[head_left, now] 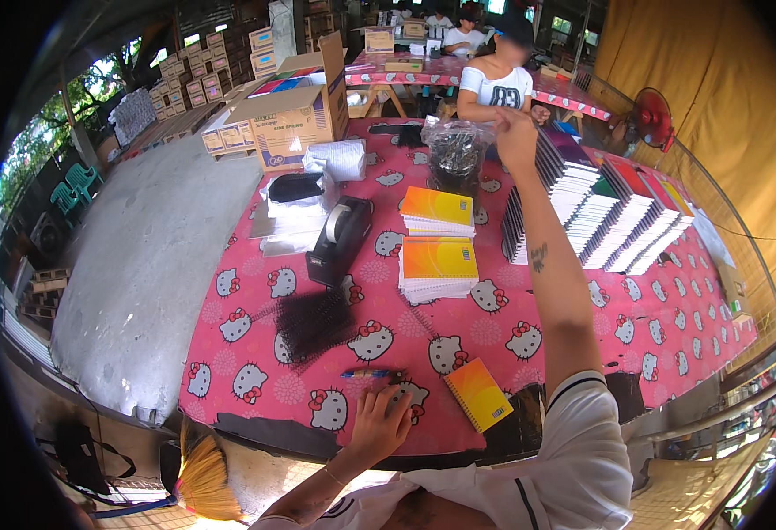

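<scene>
My left hand (pixel 377 427) rests on the table near its front edge, fingers apart and lying flat. Just beyond its fingertips lies a slim blue-and-dark tool, perhaps a pen (pixel 372 374). A yellow-orange spiral notebook (pixel 479 395) lies at an angle to its right. My right arm stretches far across the table. My right hand (pixel 517 141) is raised between a clear plastic bag of black coils (pixel 455 159) and tall stacks of notebooks (pixel 573 190); its fingers look bent together, and anything in them is hidden. Two piles of yellow-orange notebooks (pixel 438 265) stand mid-table.
A black tape dispenser (pixel 339 238) and a heap of black binding coils (pixel 314 325) lie left of the piles. Behind them are white wrapped packs (pixel 295 205) and an open cardboard box (pixel 295 124). Across the table sits a person (pixel 496 84); a red fan (pixel 653 117) stands at right.
</scene>
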{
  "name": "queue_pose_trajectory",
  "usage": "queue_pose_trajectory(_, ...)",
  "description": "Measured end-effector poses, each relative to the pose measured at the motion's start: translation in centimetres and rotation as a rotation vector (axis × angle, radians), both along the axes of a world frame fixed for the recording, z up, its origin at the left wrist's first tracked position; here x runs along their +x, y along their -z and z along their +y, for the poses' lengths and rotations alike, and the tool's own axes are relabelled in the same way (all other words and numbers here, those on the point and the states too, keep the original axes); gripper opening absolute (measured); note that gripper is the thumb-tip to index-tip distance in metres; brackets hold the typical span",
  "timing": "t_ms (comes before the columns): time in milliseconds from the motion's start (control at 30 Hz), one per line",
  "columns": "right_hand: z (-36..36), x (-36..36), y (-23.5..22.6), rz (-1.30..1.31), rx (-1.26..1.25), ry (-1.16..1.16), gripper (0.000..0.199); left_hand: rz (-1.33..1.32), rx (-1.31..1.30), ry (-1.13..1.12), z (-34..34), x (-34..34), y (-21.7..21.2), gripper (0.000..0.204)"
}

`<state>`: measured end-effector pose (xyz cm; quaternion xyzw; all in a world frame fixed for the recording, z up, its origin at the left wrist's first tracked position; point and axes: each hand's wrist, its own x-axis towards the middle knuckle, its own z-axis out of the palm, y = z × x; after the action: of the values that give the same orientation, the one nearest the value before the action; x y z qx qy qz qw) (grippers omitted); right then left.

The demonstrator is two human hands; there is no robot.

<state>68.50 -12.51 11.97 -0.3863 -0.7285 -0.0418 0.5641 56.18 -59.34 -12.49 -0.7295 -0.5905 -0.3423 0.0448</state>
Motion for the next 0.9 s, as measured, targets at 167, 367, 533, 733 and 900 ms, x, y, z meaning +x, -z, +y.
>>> queue_pose_trajectory(167, -17.1, 3.0, 9.8, -0.108, -0.453, -0.525, 0.03, -0.164, 0.044, -0.032, -0.8, -1.3, -0.6, 0.033)
queue_pose_trajectory(367, -38.2, 12.6, 21.0, -0.794, -0.445, -0.288, 0.065, -0.125, 0.213, 0.077, 6.5, -1.8, -3.9, 0.031)
queue_pose_trajectory(533, -33.7, 20.0, 20.1, -0.664, -0.388, -0.34, 0.031, 0.009, 0.32, 0.143, 13.9, -0.1, -6.2, 0.032)
queue_pose_trajectory(733, -28.8, 29.6, 22.6, -0.268, -0.719, 0.018, 0.024, 0.183, 0.31, 0.071, 19.5, 0.7, -7.2, 0.038)
queue_pose_trajectory(900, -29.2, 26.3, 26.4, -0.517, -0.459, 0.235, 0.046, 0.233, 0.263, 0.025, 20.8, -1.8, -6.7, 0.034)
